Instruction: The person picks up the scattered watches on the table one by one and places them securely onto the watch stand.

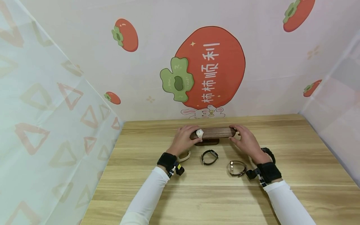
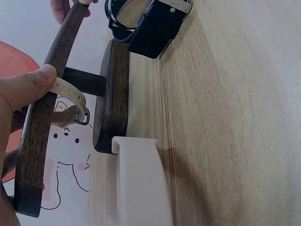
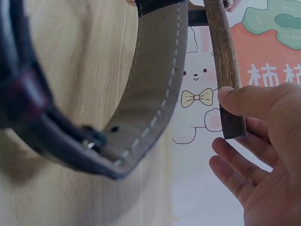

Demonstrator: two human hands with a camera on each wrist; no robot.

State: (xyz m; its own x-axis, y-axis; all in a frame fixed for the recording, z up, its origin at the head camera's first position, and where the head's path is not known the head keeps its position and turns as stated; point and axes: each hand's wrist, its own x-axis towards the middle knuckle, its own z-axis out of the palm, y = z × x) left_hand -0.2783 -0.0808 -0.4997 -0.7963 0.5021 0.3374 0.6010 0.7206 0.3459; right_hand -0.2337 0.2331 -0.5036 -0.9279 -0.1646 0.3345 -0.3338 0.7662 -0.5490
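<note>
A dark wooden watch stand (image 1: 217, 132) has a long flat bar on a short post and an oval base (image 2: 113, 99). Near the bar's left end sits a watch (image 1: 199, 133) with a pale dial and a cream strap (image 2: 70, 92) that loops below the bar. My left hand (image 1: 183, 139) grips that end, its thumb (image 2: 40, 82) on the bar's edge against the strap. At the other end my right hand (image 1: 247, 142) pinches the bar, with the thumb (image 3: 237, 101) on one side and fingers behind. Two lower fingers of this hand stay off the bar.
On the wooden table (image 1: 197, 200), before the stand, lie a cream-strap watch (image 1: 184, 157), a black watch (image 1: 209, 157) and a brown-strap watch (image 1: 237, 168). Another black watch (image 1: 269, 153) is partly hidden by my right wrist. A printed wall (image 1: 152, 78) rises behind the table.
</note>
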